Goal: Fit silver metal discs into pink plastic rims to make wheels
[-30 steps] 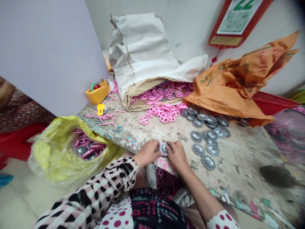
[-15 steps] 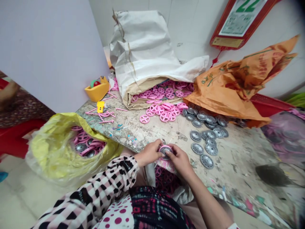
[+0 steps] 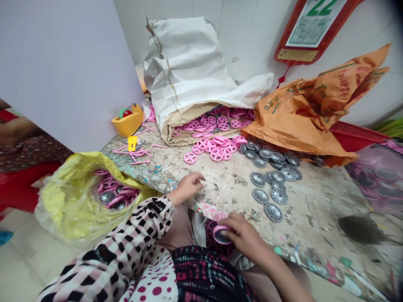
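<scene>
Lower than half a second ago, our right hand [image 3: 242, 233] now sits past the front edge of the table [image 3: 208, 167], clamped on a pink-rimmed wheel [image 3: 219, 235] with a dark centre, above a shadowed heap of pink rings [image 3: 209, 228]. Parted from it, our left hand [image 3: 188, 187] is empty, fingers loosely curled over the table's edge; we cannot tell whether it touches. Grey discs [image 3: 278, 196] lie to our right, pink spoked wheels [image 3: 217, 147] ahead before the white sack [image 3: 192, 63], and a yellow bag [image 3: 66, 205] of pink and grey pieces at our left.
</scene>
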`<state>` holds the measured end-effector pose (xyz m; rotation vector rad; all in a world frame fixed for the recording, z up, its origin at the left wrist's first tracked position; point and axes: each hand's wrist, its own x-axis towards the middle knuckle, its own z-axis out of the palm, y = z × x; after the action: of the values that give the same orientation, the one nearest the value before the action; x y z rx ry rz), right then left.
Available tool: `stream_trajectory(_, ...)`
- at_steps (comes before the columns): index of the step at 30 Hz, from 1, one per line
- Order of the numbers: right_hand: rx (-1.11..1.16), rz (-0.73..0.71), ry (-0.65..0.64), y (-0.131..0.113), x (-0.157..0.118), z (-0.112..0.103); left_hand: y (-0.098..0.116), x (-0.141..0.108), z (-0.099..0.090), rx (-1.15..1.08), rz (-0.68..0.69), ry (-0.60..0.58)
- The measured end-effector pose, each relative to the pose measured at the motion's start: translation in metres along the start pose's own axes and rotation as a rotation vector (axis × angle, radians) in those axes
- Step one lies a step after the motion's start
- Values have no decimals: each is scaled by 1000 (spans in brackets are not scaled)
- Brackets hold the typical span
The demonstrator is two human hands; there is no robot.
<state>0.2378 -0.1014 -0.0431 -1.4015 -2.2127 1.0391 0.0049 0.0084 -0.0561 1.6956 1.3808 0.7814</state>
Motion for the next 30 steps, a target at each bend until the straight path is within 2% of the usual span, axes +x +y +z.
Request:
stream_trajectory(2,-175,-28,52,-1,-13,2,-6,14,-15,241,2,236)
stream_trajectory(5,-290,-32,195,10,-17,-4,-12,34,-31,525,-62,364)
stream_trajectory(8,-430,57,384,32,-8,-25,-14,49,-39,703,-154,324)
stream_trajectory(10,-591,189,471,48,-2,-40,-14,53,-42,755,-168,282)
stream_trajectory(12,-744,339,484,60,4,-51,-14,53,-42,764,-136,266)
stream_trajectory(14,-841,412,430,69,7,-57,-12,48,-39,703,-58,267)
stream_trajectory(16,-895,380,358,75,9,-61,-8,37,-31,515,18,270)
stream_trajectory(18,-925,319,336,78,11,-66,-1,23,-18,160,-10,253)
stream_trajectory(21,-855,284,482,68,17,-70,16,0,5,-597,-242,112)
stream_trajectory(23,-663,237,646,50,24,-66,30,-14,21,-982,-419,-37)
stream_trajectory(25,-426,145,753,27,32,-55,43,-25,34,-1178,-529,-117)
stream_trajectory(26,-348,97,756,15,35,-48,48,-29,40,-1233,-545,-146)
stream_trajectory(28,-348,27,707,-4,40,-30,54,-37,49,-1297,-536,-166)
stream_trajectory(30,-460,-20,658,-14,42,-13,58,-42,55,-1307,-504,-153)
